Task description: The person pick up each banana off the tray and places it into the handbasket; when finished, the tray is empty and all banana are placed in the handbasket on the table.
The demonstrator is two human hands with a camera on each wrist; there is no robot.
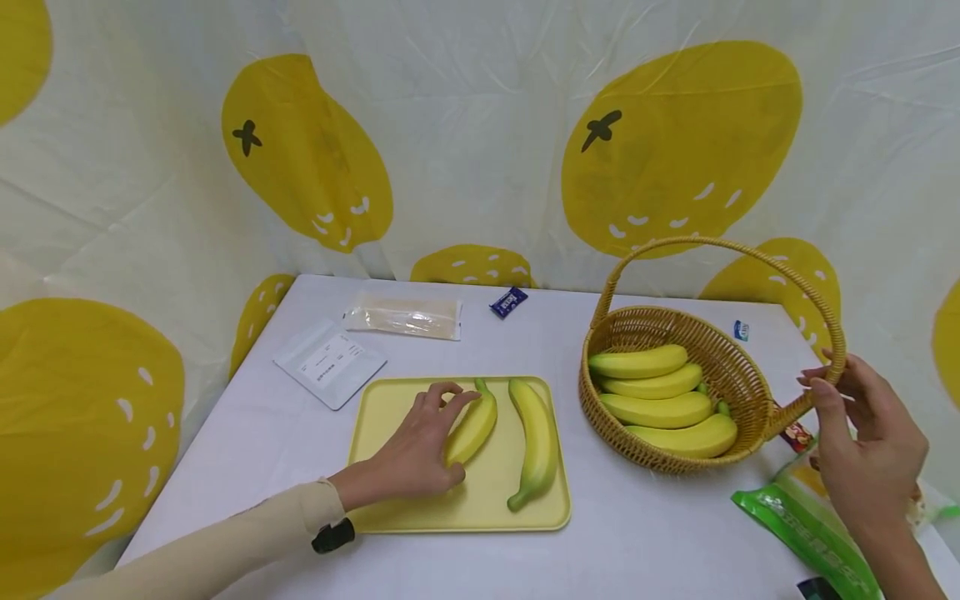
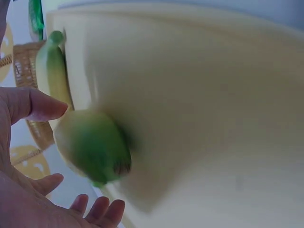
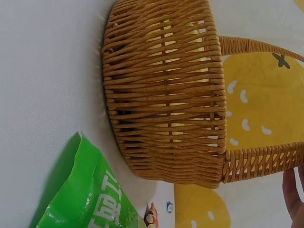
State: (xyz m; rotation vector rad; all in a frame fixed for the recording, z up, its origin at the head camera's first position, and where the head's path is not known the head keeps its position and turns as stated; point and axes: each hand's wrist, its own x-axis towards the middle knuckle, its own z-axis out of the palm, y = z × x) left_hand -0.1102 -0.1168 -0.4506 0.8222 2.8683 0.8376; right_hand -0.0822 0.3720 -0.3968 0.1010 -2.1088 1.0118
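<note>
A yellow tray (image 1: 375, 517) bears two bananas. My left hand (image 1: 420, 450) is over the left banana (image 1: 474, 429), thumb on one side and fingers on the other. In the left wrist view the fingers (image 2: 97, 209) stand spread, with a gap between them and the green-tipped banana (image 2: 95, 147). The right banana (image 1: 536, 442) lies beside it on the tray. At the right, a wicker basket (image 1: 607, 437) stands on the table with several bananas (image 1: 660, 408) in it. My right hand (image 1: 870, 433) holds the right side of its arched handle (image 1: 832, 333) between thumb and fingers.
At the back left lie a silver pouch (image 1: 330, 364) and a clear packet (image 1: 405, 317). A small blue packet (image 1: 508, 302) lies behind the tray, another small packet (image 1: 741, 330) behind the basket. A green bag (image 1: 810, 517) and a red packet (image 1: 795, 435) lie near my right hand.
</note>
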